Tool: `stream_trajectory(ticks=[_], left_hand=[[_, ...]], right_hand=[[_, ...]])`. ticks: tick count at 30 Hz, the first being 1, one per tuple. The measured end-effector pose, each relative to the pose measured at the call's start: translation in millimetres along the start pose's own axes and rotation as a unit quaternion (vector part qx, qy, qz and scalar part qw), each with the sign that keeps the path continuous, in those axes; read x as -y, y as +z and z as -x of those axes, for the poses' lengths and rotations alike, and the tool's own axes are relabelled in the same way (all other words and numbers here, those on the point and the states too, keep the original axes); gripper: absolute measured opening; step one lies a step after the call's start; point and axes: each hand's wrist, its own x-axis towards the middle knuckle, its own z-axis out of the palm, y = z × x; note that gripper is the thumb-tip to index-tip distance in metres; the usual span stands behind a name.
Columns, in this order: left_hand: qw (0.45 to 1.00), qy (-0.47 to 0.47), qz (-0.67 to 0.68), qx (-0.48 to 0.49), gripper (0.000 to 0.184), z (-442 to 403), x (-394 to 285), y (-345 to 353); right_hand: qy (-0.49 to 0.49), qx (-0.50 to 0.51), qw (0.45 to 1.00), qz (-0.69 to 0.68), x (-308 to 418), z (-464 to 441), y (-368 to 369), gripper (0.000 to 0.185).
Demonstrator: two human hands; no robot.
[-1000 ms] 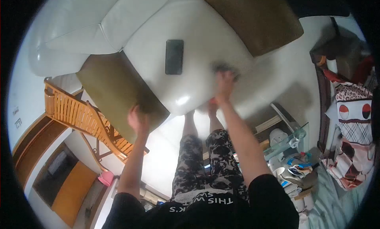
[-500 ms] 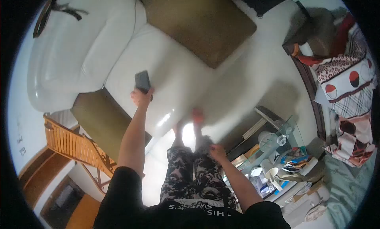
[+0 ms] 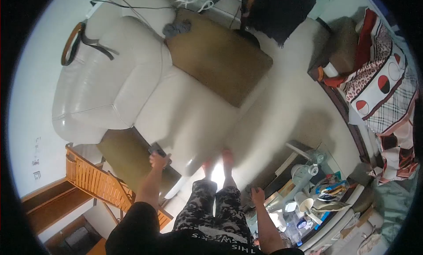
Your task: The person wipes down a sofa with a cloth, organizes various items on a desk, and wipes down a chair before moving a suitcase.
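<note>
Left hand (image 3: 158,160) wrapped round the smartphone (image 3: 155,148), right where the olive panel (image 3: 123,149) borders the white sofa seat (image 3: 194,105), broad room spreading beyond! Right hand (image 3: 258,196) hangs low, near the glass tabletop's edge (image 3: 287,192); can't tell its grip, dark blur at the fingers.

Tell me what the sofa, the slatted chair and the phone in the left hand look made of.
Sofa: leather or imitation leather, semi-gloss, from its seams and bright highlights. Slatted chair: probably varnished wood, from the orange-brown slats with a slight sheen. Phone in the left hand: likely smooth glass or plastic, from its dark flat face; too small here to settle which.
</note>
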Motion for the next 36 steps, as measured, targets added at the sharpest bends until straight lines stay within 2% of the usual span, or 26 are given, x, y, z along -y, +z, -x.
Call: stream_trajectory(ticks=[1,3,5,6,7,8,9,11,13,14,16,17,19,20,22,23,25,26,28,30,31,32,33,34,35,36], left_hand=[[0.992,0.126,0.0,-0.029,0.101,11.9,-10.6,-3.2],[0.924,0.372,-0.003,-0.093,0.078,37.5,-32.9,-13.2],[0.859,0.499,0.107,-0.042,0.07,73.2,-47.5,-24.6],[0.847,0.51,0.138,0.052,0.071,88.2,-50.8,-29.7],[0.837,0.502,0.171,0.136,0.073,97.4,-50.5,-29.0],[0.849,0.479,0.165,0.149,0.072,106.5,-49.1,-22.8],[0.836,0.507,0.171,0.125,0.068,117.9,-43.7,-22.2],[0.847,0.473,0.138,0.201,0.06,137.6,-26.0,-31.5],[0.818,0.54,0.087,0.177,0.054,135.8,-0.3,-42.6],[0.818,0.542,0.087,0.171,0.054,126.5,15.4,-41.4],[0.868,0.478,0.056,0.122,0.04,105.0,41.7,-46.1],[0.867,0.481,0.057,0.117,0.04,94.6,50.6,-55.6],[0.922,0.354,0.019,0.152,0.035,75.7,72.8,-72.9],[0.942,0.289,-0.001,0.168,0.034,63.0,82.4,-84.7],[0.943,0.324,0.052,0.065,0.024,1.6,96.9,-64.1],[0.941,0.328,0.05,0.061,0.024,7.0,85.0,-77.9],[0.906,0.418,-0.051,0.041,0.026,8.1,64.4,-102.4],[0.907,0.415,-0.057,0.04,0.026,12.2,47.2,-112.7],[0.921,0.387,-0.023,0.05,0.029,25.5,-1.4,-118.1],[0.929,0.365,0.023,0.063,0.033,53.8,-71.6,-108.8],[0.918,0.391,0.042,0.052,0.034,79.7,-106.3,-101.6],[0.905,0.419,0.061,0.033,0.035,100.1,-142.5,-104.3],[0.906,0.418,0.061,0.028,0.035,90.4,-189.7,-73.8],[0.827,0.558,0.06,0.027,0.036,80.2,-220.9,-47.3],[0.821,0.424,0.295,0.242,0.038,100.1,-263.5,-37.4],[0.876,0.414,0.12,0.216,0.034,224.0,-283.4,-103.1]], right_hand=[[0.016,0.006,1.0,-0.016,6.8,4.9,-2.6,0.044],[0.019,0.003,0.999,-0.035,17.3,15.9,-6.7,0.049],[-0.023,-0.005,0.999,0.048,29.8,30.0,-12.0,0.05],[-0.038,-0.034,0.997,0.066,39.2,39.4,-14.6,0.051],[-0.053,-0.065,0.993,0.082,47.2,48.0,-20.0,0.051],[-0.068,-0.085,0.991,0.075,55.4,54.3,-29.5,0.051],[-0.066,-0.065,0.994,0.051,62.2,61.2,-39.8,0.046],[-0.07,-0.057,0.996,0.023,73.1,68.7,-56.6,0.043],[-0.112,-0.1,0.989,-0.005,73.5,74.5,-71.4,0.043],[-0.117,-0.102,0.988,-0.009,73.2,77.2,-77.7,0.043],[-0.123,-0.193,0.972,-0.044,73.3,78.5,-91.4,0.034],[-0.126,-0.197,0.971,-0.048,73.9,77.1,-96.6,0.034],[-0.125,-0.277,0.946,-0.111,66.2,70.4,-102.1,0.025],[-0.125,-0.28,0.945,-0.113,66.0,70.9,-106.2,0.025],[-0.188,-0.283,0.919,-0.197,81.7,73.5,-126.7,0.025],[-0.188,-0.287,0.917,-0.202,92.3,73.2,-141.4,0.025],[-0.167,-0.276,0.912,-0.254,109.7,70.0,-165.3,0.026],[-0.163,-0.272,0.912,-0.259,110.7,57.0,-173.4,0.026],[-0.27,-0.319,0.854,-0.308,110.2,21.9,-200.9,0.028],[-0.25,-0.321,0.877,-0.256,135.0,18.5,-259.8,0.023],[-0.226,-0.321,0.897,-0.203,139.8,18.0,-287.5,0.022],[-0.232,-0.324,0.894,-0.203,139.0,-2.0,-315.1,0.022],[-0.24,-0.343,0.891,-0.175,136.4,-21.9,-339.6,0.023],[-0.242,-0.357,0.89,-0.148,132.1,-31.4,-352.0,0.025],[-0.237,-0.354,0.892,-0.149,134.5,-31.5,-369.9,0.025],[-0.214,-0.343,0.898,-0.17,147.7,-24.1,-401.8,0.028]])
